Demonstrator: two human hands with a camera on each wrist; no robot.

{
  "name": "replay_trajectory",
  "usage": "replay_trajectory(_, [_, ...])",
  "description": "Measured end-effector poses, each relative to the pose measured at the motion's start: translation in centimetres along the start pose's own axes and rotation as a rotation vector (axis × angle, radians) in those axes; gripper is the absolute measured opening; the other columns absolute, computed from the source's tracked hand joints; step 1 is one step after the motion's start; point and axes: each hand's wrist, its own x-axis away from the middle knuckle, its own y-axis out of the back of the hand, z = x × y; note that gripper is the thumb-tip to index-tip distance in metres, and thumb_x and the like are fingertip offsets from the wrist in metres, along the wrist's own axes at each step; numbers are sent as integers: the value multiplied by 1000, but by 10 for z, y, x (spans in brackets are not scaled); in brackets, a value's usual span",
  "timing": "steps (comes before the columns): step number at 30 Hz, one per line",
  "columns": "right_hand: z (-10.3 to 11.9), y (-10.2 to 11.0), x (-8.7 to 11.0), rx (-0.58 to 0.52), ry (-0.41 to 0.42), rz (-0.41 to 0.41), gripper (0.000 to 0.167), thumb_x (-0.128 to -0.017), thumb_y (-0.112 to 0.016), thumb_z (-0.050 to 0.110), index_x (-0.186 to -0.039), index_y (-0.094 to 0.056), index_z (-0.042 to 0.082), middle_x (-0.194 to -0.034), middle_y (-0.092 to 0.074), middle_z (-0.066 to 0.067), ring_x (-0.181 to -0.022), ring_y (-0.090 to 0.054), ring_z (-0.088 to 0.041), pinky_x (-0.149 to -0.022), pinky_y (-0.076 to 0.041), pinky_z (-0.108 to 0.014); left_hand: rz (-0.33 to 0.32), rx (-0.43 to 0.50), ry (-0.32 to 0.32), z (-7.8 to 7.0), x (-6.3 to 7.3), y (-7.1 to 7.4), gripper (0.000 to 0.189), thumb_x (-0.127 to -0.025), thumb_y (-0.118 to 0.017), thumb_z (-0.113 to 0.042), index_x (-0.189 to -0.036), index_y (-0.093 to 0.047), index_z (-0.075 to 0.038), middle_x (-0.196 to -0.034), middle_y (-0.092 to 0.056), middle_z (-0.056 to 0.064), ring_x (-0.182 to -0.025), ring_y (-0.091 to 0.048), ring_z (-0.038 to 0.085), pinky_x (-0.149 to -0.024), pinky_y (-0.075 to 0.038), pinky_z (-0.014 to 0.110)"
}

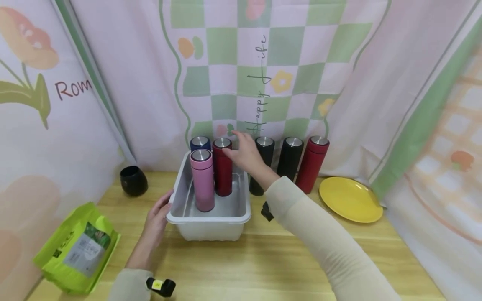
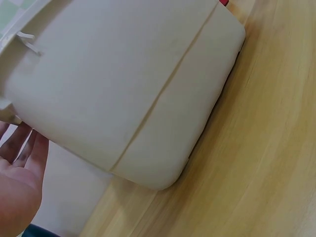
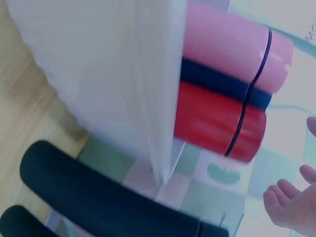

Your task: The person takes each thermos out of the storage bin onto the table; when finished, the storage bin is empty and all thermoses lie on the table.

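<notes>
Bottle, dark red [image 1: 223, 175]: stands in the tub [image 1: 208, 219], just under the right hand [image 1: 246, 154]; its shiny lid is near the thumb.
Right hand: fingers and thumb spread apart, holding nothing; the right wrist view shows a gap between this hand and the red bottle.
Tub: between the two hands, grey inside and pale outside, sitting on the table [image 1: 293, 267].
Left hand [image 1: 156, 219]: touches the tub's side at the rim, and its fingers look nearly straight, not curled round it.
Pink bottle [image 1: 203, 188]: in the tub too, standing up, to the left of the right hand and closer to the person.
Blue bottle [image 1: 199, 142]: behind the pink one, left of the right hand; most of it is hidden.
First black bottle [image 1: 257, 187]: outside the tub, just right of the right hand, partly covered by the arm.
Second black bottle [image 1: 290, 158]: a bit farther right of that hand.
Other red bottle [image 1: 313, 165]: last in the row, farther right again.
Yellow plate [image 1: 350, 200]: lies well to the right of the right hand.
Black cup [image 1: 134, 181]: left of the left hand and farther back.
Green bag [image 1: 80, 251]: well left of the left hand, closer to the person.
</notes>
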Motion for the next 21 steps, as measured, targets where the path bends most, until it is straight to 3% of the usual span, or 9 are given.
replay_trajectory(9, [24,-30,7,69,13,145,67,-90,-71,34,-145,-42,10,-144,-43,-14,-129,-42,-27,-104,-38,-44,22,8,-36,4,0,1,37,-101,-46,-5,-133,-59,-19,-122,-58,-13,-111,-53,7,-92,-47,26])
replay_trajectory(15, [34,-44,8,58,46,154,67,-88,-74,31,-145,-45,10,-138,-46,-15,-120,-49,-25,-99,-44,-40,29,13,-43,4,1,1,37,-101,-46,-5,-132,-60,-19,-122,-57,-13,-111,-53,7,-92,-47,25])
replay_trajectory(21, [41,-54,6,141,67,215,73,-87,-74,36,-147,-42,10,-143,-42,-19,-128,-46,-27,-103,-40,-40,30,16,-43,2,1,2,38,-102,-45,-5,-136,-58,-16,-123,-58,-14,-112,-53,5,-93,-45,24])
